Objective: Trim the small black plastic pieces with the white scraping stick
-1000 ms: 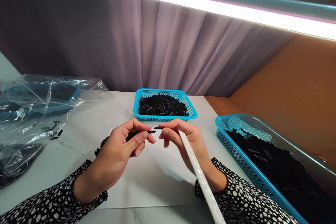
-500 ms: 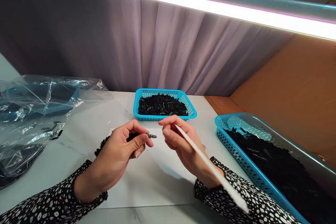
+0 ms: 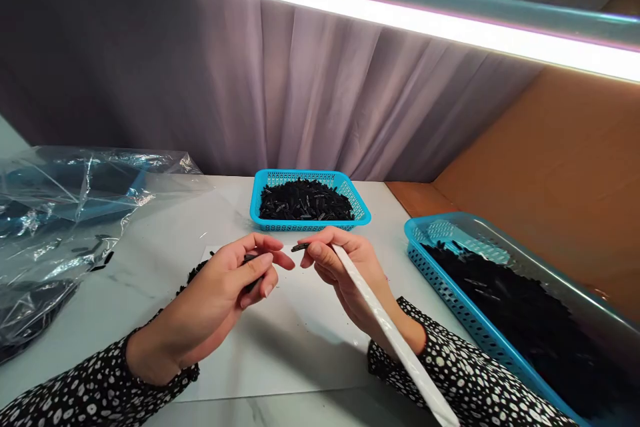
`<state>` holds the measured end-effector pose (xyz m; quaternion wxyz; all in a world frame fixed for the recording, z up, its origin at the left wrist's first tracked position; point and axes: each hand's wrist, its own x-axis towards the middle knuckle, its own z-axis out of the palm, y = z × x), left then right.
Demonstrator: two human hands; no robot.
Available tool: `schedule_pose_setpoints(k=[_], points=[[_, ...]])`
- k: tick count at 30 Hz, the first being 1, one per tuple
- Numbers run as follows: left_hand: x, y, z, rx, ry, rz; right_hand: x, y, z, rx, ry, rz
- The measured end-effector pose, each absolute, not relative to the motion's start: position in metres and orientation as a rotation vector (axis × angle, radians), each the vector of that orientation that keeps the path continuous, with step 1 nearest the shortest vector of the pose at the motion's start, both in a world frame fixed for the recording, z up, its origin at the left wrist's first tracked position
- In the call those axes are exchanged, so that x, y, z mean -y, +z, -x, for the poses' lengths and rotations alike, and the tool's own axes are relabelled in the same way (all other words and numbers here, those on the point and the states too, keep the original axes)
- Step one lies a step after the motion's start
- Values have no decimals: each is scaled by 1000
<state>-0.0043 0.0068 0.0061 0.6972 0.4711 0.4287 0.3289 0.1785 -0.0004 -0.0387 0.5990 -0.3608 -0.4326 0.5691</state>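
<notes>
Between thumb and forefinger, my right hand [image 3: 355,273] pinches a small, narrow black piece [image 3: 300,247] that points left. A long white strip [image 3: 385,320] is also held in that hand and slants down over the wrist. My left hand [image 3: 220,300] is curled around small black pieces [image 3: 251,257], partly hidden by the fingers. Its fingertips are close to the piece in my right hand, with a small gap between. Behind my left hand a heap of black pieces [image 3: 193,275] shows in part on a white sheet [image 3: 280,367].
A blue basket [image 3: 367,219] full of black pieces stands at the back. On the right is a larger blue basket [image 3: 415,257] of dark pieces, beside brown board [image 3: 550,167]. A clear plastic bag [image 3: 107,183] lies left. A lit tube lamp [image 3: 350,5] hangs above.
The black piece that stuck out of my left fingertips is gone from there; one now shows in my right fingertips. The white strip has swung slightly and looks steeper.
</notes>
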Motion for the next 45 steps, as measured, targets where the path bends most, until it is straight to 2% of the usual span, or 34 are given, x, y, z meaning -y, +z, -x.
schedule_pose_setpoints(k=[9,14,17,23,36,45], points=[[-5,2,6,-934,643,-1122,3,-34,-176,959,1396,795],[-6,0,5,-917,708,-1054,4,-32,-176,821,1524,733],[-7,-1,5,-901,711,-1101,4,-36,-174,938,1458,781],[-6,-3,0,-875,667,-1219,6,-48,-171,1310,1101,844],[-8,-3,6,-949,810,-1132,7,-43,-174,1292,1056,866],[-9,-5,2,-946,754,-1218,5,-42,-171,992,1398,818]])
